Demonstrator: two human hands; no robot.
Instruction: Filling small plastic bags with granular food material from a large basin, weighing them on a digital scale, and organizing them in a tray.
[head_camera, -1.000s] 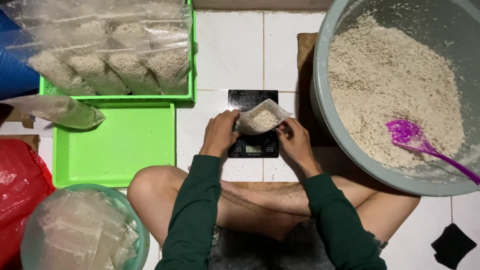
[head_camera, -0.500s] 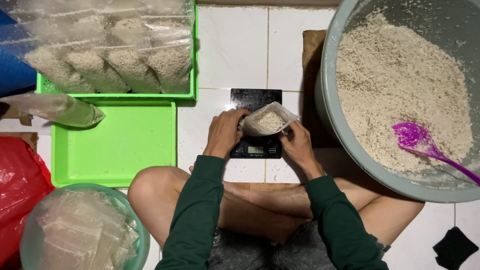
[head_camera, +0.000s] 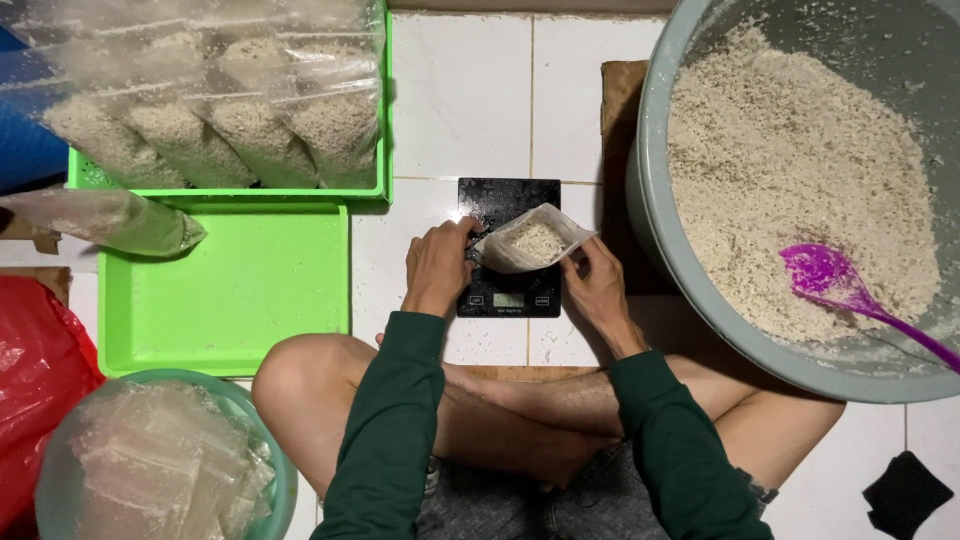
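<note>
A small clear plastic bag partly filled with pale grainy crumbs stands open on a black digital scale on the white tiled floor. My left hand grips the bag's left edge. My right hand holds its right edge. Both arms wear dark green sleeves, and my crossed bare legs lie below the scale.
A large grey basin of the same crumbs with a purple spoon sits at right. A green tray lies at left, filled bags in another tray behind it. A bowl of empty bags and a red bag are lower left.
The view has shifted slightly. Both hands stay on the bag over the scale, and the bag has settled a little lower and more upright.
</note>
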